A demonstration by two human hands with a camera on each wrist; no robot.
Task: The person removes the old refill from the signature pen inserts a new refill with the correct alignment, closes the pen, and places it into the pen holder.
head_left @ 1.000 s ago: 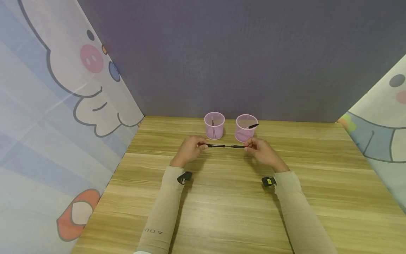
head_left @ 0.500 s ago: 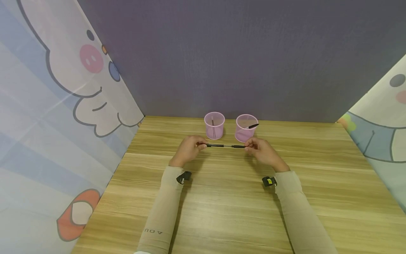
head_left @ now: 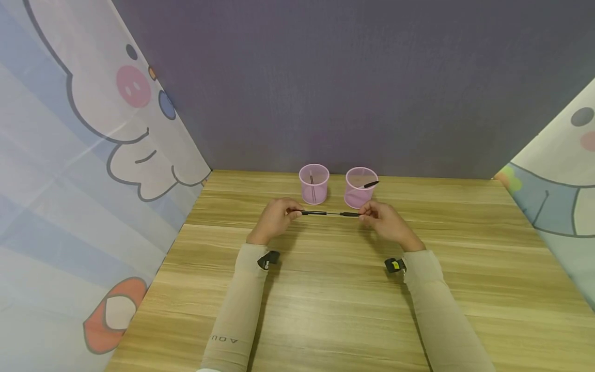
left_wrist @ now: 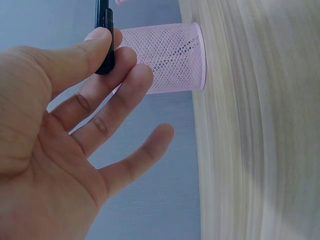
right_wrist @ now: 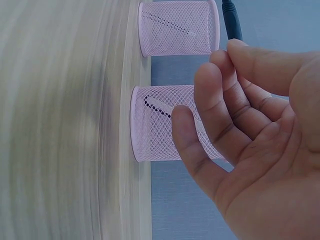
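Observation:
My left hand (head_left: pixel 274 221) pinches the clip end of a black pen (head_left: pixel 313 213) between thumb and fingers. In the left wrist view the pen's rounded end and clip (left_wrist: pixel 109 22) show at the fingertips. On the other side, my right hand (head_left: pixel 385 222) pinches a short black end piece (head_left: pixel 349 214) of the pen; its dark tapered body (right_wrist: pixel 231 21) shows in the right wrist view. A thin, pale rod (head_left: pixel 333 213) bridges the two black parts, which lie in one level line above the table. The other fingers of both hands are spread loosely.
Two pink mesh cups stand behind the hands, near the dark back panel. The left cup (head_left: pixel 309 195) holds thin dark sticks (head_left: pixel 313 187). In the right cup (head_left: pixel 351 199) leans a pen with a black end (head_left: pixel 371 184). Wooden table (head_left: pixel 325 310) lies beneath the hands.
The two black parts have drawn slightly apart, and more of the thin rod shows between them. My left hand has shifted a little left; the right has barely moved.

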